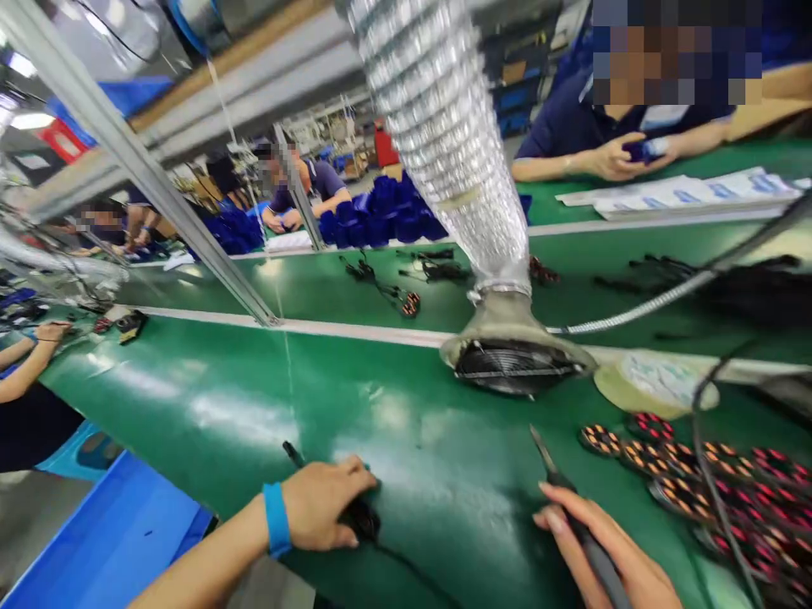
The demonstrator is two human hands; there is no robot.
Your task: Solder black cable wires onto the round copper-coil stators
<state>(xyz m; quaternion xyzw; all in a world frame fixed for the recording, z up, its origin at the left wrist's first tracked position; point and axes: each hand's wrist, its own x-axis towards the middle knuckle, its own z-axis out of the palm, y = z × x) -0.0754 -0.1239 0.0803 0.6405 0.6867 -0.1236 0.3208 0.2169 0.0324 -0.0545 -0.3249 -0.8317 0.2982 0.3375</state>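
My right hand (625,554) grips a soldering iron (600,562) by its dark handle, with the metal tip pointing up and left above the green mat. My left hand (320,506), with a blue band at the wrist, is closed over a bundled black cable (363,519) on the work surface. One black end of that bundle pokes out beyond the knuckles, and a cord trails to the lower right. The palm hides most of the bundle. To the right of the iron lie many ring-shaped copper coils (682,499), some orange and some red.
A fume extraction hood (517,359) on a silver duct (437,110) hangs ahead of my hands. A round pad (656,381) lies beside it. Black cables (437,269) rest on the belt behind. Co-workers sit across and at left. A blue bin (120,533) stands lower left.
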